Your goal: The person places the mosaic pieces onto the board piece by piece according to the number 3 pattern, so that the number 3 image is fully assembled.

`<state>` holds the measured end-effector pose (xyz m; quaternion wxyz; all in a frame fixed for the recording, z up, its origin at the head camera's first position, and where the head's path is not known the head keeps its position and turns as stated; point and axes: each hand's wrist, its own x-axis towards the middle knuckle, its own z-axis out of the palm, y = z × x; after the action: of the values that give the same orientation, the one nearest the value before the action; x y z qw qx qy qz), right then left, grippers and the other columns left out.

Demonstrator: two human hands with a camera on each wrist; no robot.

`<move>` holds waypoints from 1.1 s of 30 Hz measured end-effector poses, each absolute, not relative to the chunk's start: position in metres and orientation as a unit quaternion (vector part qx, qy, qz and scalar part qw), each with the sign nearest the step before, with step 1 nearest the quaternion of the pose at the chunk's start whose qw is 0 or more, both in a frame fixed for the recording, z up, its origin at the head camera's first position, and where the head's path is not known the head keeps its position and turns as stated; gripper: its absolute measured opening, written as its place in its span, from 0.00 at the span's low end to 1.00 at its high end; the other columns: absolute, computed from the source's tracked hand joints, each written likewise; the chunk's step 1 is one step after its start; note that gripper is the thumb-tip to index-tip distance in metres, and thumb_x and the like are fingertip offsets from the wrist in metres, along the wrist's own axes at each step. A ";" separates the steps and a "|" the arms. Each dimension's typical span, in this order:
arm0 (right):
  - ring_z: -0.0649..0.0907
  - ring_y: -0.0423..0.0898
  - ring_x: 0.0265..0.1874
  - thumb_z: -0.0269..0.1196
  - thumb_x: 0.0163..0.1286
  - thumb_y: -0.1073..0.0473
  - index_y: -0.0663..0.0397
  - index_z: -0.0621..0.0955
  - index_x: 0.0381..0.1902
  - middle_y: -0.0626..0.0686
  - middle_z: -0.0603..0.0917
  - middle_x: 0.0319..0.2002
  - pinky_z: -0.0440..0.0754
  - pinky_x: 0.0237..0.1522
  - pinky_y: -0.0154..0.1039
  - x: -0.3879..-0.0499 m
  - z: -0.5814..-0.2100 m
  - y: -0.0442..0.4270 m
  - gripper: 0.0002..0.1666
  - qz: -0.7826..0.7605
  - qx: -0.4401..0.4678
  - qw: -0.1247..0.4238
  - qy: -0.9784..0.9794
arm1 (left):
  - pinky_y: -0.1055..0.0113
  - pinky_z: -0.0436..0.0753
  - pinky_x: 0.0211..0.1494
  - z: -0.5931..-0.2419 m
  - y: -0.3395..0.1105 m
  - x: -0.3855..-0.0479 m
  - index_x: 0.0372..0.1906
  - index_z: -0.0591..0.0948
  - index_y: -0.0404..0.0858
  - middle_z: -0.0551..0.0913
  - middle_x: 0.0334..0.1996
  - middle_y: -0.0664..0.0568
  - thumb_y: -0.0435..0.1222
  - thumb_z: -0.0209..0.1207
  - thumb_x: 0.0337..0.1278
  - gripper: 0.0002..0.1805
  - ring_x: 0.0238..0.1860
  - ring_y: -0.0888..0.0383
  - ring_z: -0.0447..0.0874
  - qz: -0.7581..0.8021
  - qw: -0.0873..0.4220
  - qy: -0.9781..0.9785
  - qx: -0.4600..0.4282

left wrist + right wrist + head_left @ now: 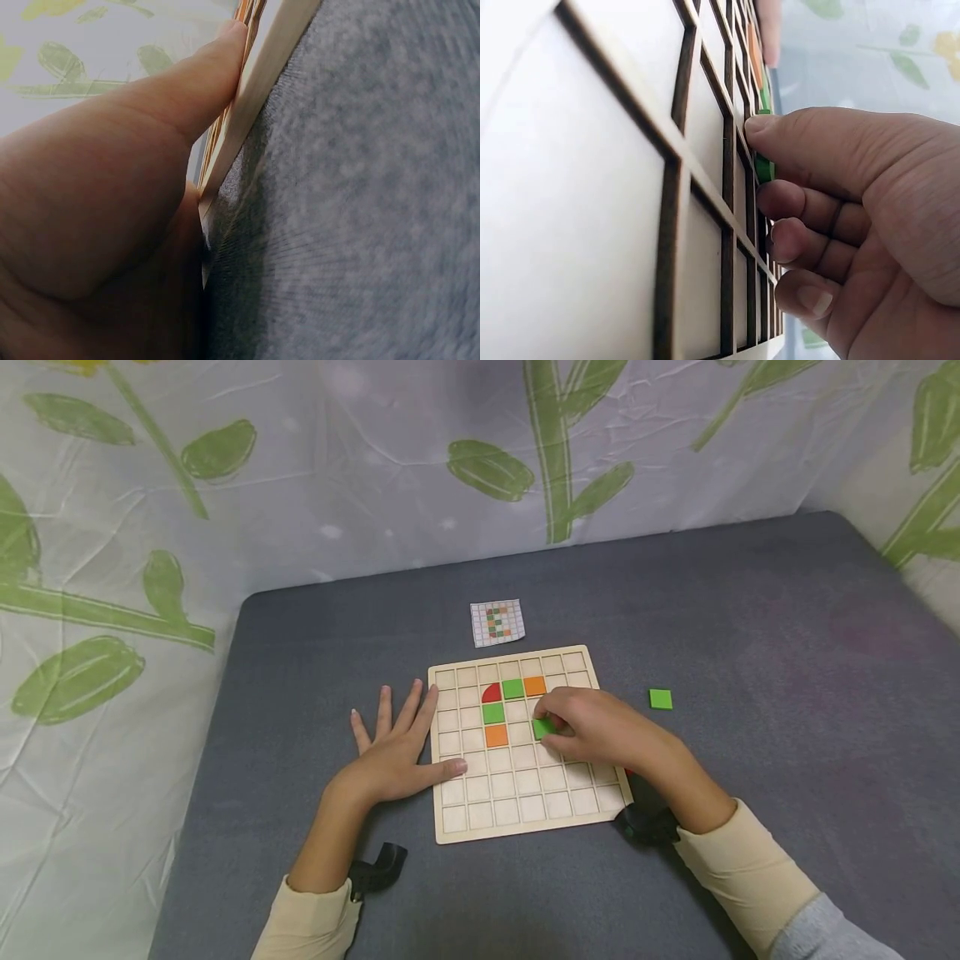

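Note:
A wooden grid board [525, 832] lies on the table. My right hand [600, 722] pinches a green square tile [542, 729] between thumb and fingers over a cell right of the middle; in the right wrist view the tile [764, 166] stands tilted against the grid. My left hand [397, 760] is spread flat at the board's left side, its thumb [217, 71] over the rim. Set in cells are a red quarter-circle tile [492, 693], a green tile [513, 688] and an orange tile [535, 686] in a row, with another green tile [493, 713] and orange tile [497, 736] below the red one.
Beyond the board lies a small printed pattern card [498, 623] with a coloured grid. A loose green tile [661, 699] is on the dark grey table [750, 635] to the right. Something red [629, 772] shows partly under my right forearm. A leaf-patterned curtain [375, 485] hangs behind.

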<state>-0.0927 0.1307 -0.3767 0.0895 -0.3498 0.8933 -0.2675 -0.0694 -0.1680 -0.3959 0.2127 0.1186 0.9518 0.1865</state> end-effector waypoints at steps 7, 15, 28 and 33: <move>0.72 0.39 0.27 0.70 0.62 0.67 0.56 0.83 0.40 0.46 0.73 0.27 0.71 0.32 0.38 -0.092 -0.376 0.129 0.09 -0.266 -0.357 0.085 0.891 | 0.33 0.14 0.62 -0.396 -0.169 -0.070 0.82 0.37 0.50 0.31 0.81 0.50 0.71 0.58 0.53 0.63 0.75 0.41 0.13 0.186 0.214 0.951 0.120; 0.73 0.40 0.27 0.72 0.62 0.64 0.56 0.84 0.41 0.44 0.76 0.29 0.72 0.31 0.37 -0.092 -0.375 0.122 0.10 -0.263 -0.348 0.088 0.895 | 0.34 0.13 0.62 -0.397 -0.169 -0.070 0.82 0.36 0.51 0.30 0.81 0.51 0.72 0.57 0.52 0.63 0.75 0.42 0.12 0.185 0.216 0.951 0.120; 0.73 0.39 0.26 0.74 0.60 0.65 0.52 0.81 0.33 0.43 0.74 0.25 0.73 0.32 0.38 -0.093 -0.372 0.115 0.10 -0.289 -0.335 0.122 0.889 | 0.33 0.14 0.62 -0.395 -0.169 -0.069 0.82 0.37 0.50 0.31 0.81 0.50 0.70 0.58 0.53 0.63 0.75 0.42 0.13 0.188 0.217 0.951 0.119; 0.71 0.39 0.24 0.75 0.59 0.65 0.53 0.80 0.33 0.43 0.71 0.22 0.72 0.31 0.38 -0.094 -0.371 0.114 0.11 -0.289 -0.332 0.133 0.888 | 0.33 0.14 0.62 -0.396 -0.169 -0.069 0.82 0.38 0.49 0.31 0.81 0.49 0.70 0.58 0.53 0.62 0.75 0.41 0.13 0.188 0.212 0.951 0.121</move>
<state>-0.0944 0.1142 -0.3709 0.1334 -0.3325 0.8876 -0.2894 -0.0686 -0.1689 -0.3958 0.2124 0.1212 0.9513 0.1878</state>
